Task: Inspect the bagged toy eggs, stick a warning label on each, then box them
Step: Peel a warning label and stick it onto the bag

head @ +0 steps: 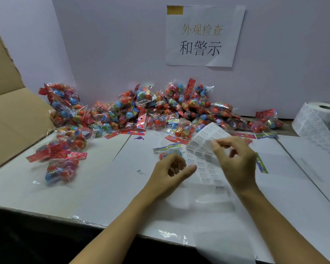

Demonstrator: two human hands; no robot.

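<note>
Right hand (234, 159) is pinching a sheet of labels (204, 149), left hand (171, 168) is hanging loosely curled just beside it, holding nothing. Sign (203, 36) behind the sheet is reading 外观检查和警示.

right hand (234, 159) pinches label strip (204, 149) | left hand (171, 168) curled beside it | bagged eggs (141, 111) heaped on worktop (84, 187)

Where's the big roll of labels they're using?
The roll of labels stands at the far right edge of the head view, on the table by the back wall, just right of the last bagged eggs in the pile.
</note>
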